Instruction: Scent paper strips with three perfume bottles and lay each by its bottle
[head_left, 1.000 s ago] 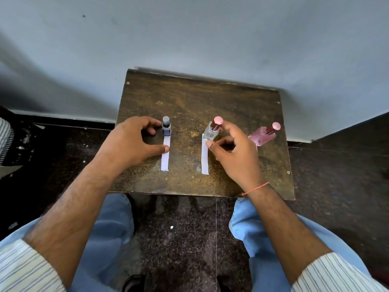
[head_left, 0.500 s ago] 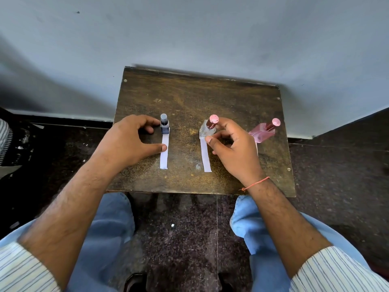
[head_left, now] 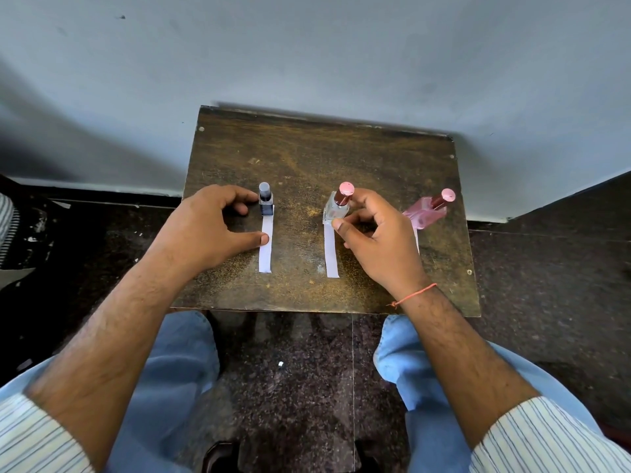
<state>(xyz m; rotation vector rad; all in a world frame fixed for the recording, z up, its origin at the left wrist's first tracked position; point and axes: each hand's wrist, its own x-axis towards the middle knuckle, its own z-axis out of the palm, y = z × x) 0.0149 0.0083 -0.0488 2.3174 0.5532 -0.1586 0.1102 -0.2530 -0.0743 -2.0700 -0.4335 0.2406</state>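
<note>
From my remote view, looking down on a small dark wooden desk (head_left: 307,148) against a pale wall. My left hand (head_left: 205,227) rests on the desk, its grip grasping a dark blue bottle (head_left: 265,203) between curled fingers, while the thumb presses the white paper strip (head_left: 266,249) lying just below that bottle. My right hand (head_left: 379,240) has its grip clenched round a clear bottle (head_left: 333,211) with a pink cap, index finger at the cap, thumb at the base. A second strip (head_left: 331,256) lies just left of that thumb, running toward me from the bottle. Beyond the right hand's knuckles stands a pink bottle (head_left: 423,215), untouched; a third strip (head_left: 417,238) peeks out behind the hand.
</note>
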